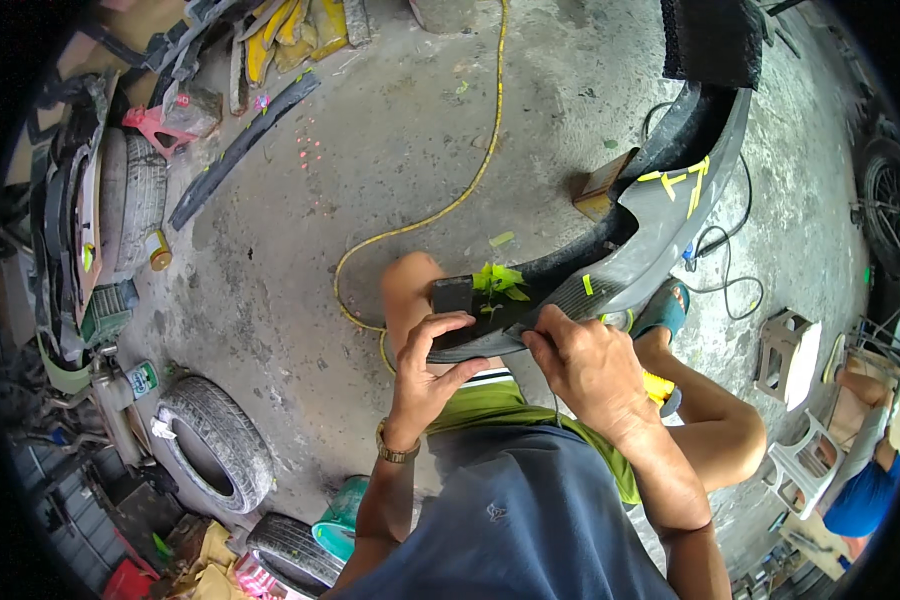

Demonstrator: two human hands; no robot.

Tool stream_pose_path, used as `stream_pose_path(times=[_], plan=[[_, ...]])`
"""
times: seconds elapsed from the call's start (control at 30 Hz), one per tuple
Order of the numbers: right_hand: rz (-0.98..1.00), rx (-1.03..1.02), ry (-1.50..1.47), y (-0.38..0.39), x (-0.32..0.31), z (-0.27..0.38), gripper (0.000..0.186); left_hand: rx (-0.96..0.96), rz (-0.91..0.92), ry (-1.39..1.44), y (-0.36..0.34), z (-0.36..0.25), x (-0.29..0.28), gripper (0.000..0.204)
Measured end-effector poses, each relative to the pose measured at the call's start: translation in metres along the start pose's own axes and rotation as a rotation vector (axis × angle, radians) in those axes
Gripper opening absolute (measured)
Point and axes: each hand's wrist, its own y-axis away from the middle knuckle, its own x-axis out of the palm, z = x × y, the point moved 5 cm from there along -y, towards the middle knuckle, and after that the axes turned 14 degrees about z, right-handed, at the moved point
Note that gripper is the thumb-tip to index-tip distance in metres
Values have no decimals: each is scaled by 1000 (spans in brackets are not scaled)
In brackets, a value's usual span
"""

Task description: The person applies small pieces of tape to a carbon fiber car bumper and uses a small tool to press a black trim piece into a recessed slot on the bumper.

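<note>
A long, curved black-and-grey car bumper (610, 262) stretches from my lap to the far right. My left hand (428, 375) is closed round its near end, thumb below the lower edge and fingers over the dark inner side. My right hand (592, 372) presses against the same edge a little to the right, its fingers curled tight. Whatever lies in them is hidden; a thin dark line shows below that hand. Bright green tape (498, 280) sticks to the inner side near my left hand. Yellow tape strips (675, 185) mark the outer face farther along.
A yellow hose (448, 208) snakes across the concrete floor. A wooden block (602, 188) stands against the bumper. Tyres (215, 443) and a teal bucket (342, 517) are at lower left. A white stool (788, 358) and a seated person (865, 490) are at right.
</note>
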Motion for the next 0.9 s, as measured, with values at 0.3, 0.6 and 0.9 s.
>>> stream_pose_path(times=[0.3,0.6,0.9], plan=[[-21,-3,60,1,0,5,19,-42,8,-16,0,-2,0,50],[12,-32,171,-3,1,10,17,-8,6,-6,0,1,-1,51],[152,-356,232,-37,-17,-8,21,-13,-2,-50,1,1,-1,55]])
